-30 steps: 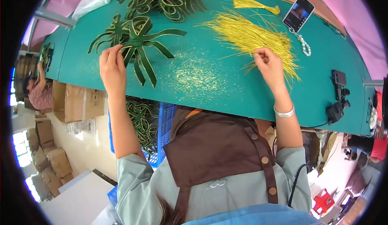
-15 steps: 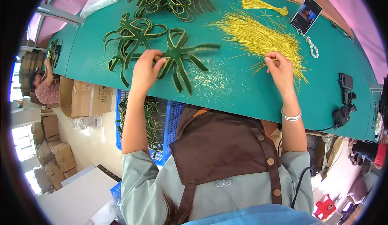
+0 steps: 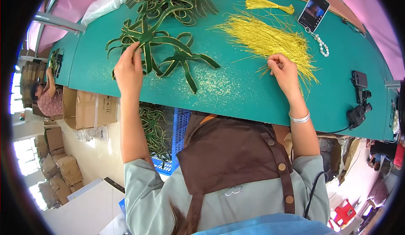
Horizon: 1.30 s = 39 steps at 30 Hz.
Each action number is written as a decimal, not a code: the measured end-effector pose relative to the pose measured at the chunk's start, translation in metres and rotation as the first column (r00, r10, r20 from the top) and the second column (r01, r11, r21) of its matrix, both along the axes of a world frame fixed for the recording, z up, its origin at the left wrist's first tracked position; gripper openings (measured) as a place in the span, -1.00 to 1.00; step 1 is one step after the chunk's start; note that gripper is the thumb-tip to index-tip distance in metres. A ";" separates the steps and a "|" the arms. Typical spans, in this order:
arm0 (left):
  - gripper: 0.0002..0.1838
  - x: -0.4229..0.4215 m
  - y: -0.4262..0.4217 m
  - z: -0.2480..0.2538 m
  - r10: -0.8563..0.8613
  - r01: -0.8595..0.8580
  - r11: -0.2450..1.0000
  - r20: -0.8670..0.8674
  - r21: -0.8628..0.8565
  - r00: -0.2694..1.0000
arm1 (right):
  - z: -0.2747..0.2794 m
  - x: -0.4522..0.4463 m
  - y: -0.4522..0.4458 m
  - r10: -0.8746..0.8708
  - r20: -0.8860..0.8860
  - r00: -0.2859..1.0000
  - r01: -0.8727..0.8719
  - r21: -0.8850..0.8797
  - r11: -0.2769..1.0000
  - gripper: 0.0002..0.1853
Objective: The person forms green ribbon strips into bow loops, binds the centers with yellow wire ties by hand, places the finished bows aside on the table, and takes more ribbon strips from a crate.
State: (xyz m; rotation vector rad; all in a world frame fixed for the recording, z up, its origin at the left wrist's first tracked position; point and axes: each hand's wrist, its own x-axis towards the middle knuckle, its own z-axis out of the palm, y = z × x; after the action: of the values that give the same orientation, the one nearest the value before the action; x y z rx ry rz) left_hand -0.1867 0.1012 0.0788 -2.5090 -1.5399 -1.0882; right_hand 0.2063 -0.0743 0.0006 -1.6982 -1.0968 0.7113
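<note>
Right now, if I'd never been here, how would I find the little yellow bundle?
Find the big green table. On its far side, left of the upright rectangular phone, lies the small bundle of thin yellow strands. Unlike the wide, messy pile of thin yellow strands nearer you, it's gathered tightly near one end, like a tiny broom.

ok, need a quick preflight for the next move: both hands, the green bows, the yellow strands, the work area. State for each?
1. Left hand on the gold-edged green bow: ok, fingers at its centre.
2. Bow separate from its neighbour: not ok, they overlap.
3. Right hand gripping a strand: cannot tell; fingers curled, too fine to make out.
4. Yellow strands within reach: ok, right beside the right hand.
5. Table free of debris: not ok, gold specks scattered between the hands.
6. Phone clear of both hands: ok.
</note>
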 end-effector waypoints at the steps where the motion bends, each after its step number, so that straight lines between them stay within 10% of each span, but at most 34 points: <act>1: -0.78 0.009 -0.009 0.009 -0.010 0.010 1.000 0.016 0.008 1.000 | 0.002 0.001 -0.001 -0.020 -0.072 0.997 0.017 -0.039 0.999 -0.92; 4: -0.77 0.055 -0.055 0.004 -0.148 0.154 0.978 -0.052 0.141 0.988 | 0.001 0.005 0.000 -0.056 -0.184 0.981 0.070 0.069 0.995 -0.92; 8: -0.81 0.122 -0.130 -0.036 -0.261 0.240 0.957 -0.131 -0.162 0.956 | 0.026 -0.006 -0.009 -0.107 -0.131 0.986 0.129 0.166 0.978 -0.92; 11: -0.76 0.136 -0.150 -0.059 -0.270 0.219 0.931 -0.151 -0.291 0.951 | 0.036 -0.025 -0.021 0.072 0.455 0.888 -0.178 0.195 0.964 -0.93; 14: -0.74 0.134 -0.150 -0.055 -0.270 0.226 0.921 -0.105 -0.317 0.957 | 0.034 -0.046 -0.031 0.136 0.650 0.748 -0.276 0.118 0.954 -0.95; 18: -0.71 0.130 -0.115 -0.047 -0.410 0.409 0.912 -0.052 -0.020 0.911 | 0.023 -0.059 -0.025 0.085 0.706 0.703 -0.259 0.144 0.955 -0.94; 39: -0.73 0.129 -0.092 -0.051 -0.550 0.537 0.828 -0.044 -0.163 0.834 | 0.016 -0.074 -0.010 0.108 0.704 0.702 -0.282 0.135 0.950 -0.91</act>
State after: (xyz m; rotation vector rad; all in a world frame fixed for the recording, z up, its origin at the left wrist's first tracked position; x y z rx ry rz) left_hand -0.0579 0.0089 0.0273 -3.1588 -0.9140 -0.8971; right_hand 0.1325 -0.0845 0.0166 -1.6829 -1.8308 0.0177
